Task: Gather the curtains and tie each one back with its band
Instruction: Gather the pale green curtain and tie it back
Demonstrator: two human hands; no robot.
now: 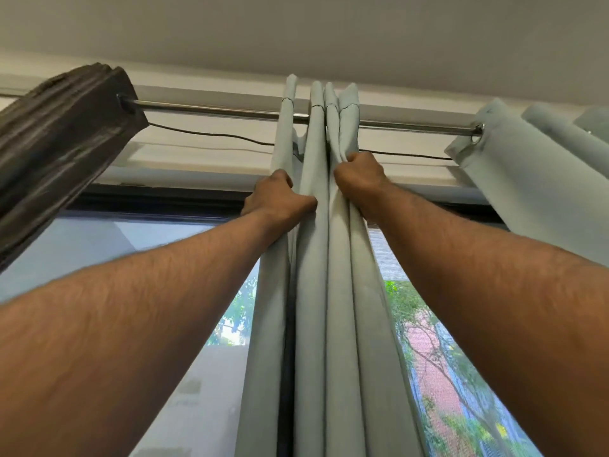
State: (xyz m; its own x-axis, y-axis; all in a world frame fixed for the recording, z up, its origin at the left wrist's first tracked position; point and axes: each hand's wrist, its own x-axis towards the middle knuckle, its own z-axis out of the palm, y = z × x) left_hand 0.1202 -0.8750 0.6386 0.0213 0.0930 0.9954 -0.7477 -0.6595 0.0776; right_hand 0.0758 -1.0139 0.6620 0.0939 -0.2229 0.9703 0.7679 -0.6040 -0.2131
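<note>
A pale grey-green curtain hangs bunched into narrow folds at the middle of a metal rod. My left hand grips the left side of the bunch just below the rod. My right hand is clenched on the folds at the right side, slightly higher. Both arms reach up from the lower corners. A second pale curtain hangs gathered on the rod at the right. A dark brown curtain is bunched at the left end. No band is visible.
A thin dark cable sags below the rod. Behind the curtain is a window with a dark frame, trees and a pink building outside. The ceiling is close above the rod.
</note>
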